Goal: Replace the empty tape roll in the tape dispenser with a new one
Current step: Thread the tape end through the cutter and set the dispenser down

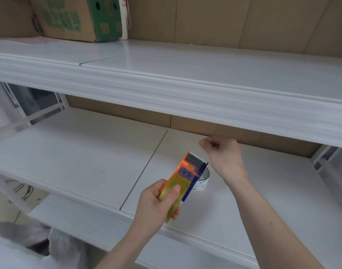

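White two-tier shelving [185, 90], brown board backing [224, 18], cardboard box [77, 16] upper left; floor possibly tiled.

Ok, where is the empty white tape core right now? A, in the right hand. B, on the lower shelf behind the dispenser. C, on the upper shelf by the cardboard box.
B: the empty tape core sits on the lower shelf, partly hidden behind the orange tape dispenser that the left hand holds.

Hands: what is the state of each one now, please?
Left hand: closed, holding the orange and yellow plastic tape dispenser.
Right hand: fingers pinched together; whether they hold anything cannot be told.
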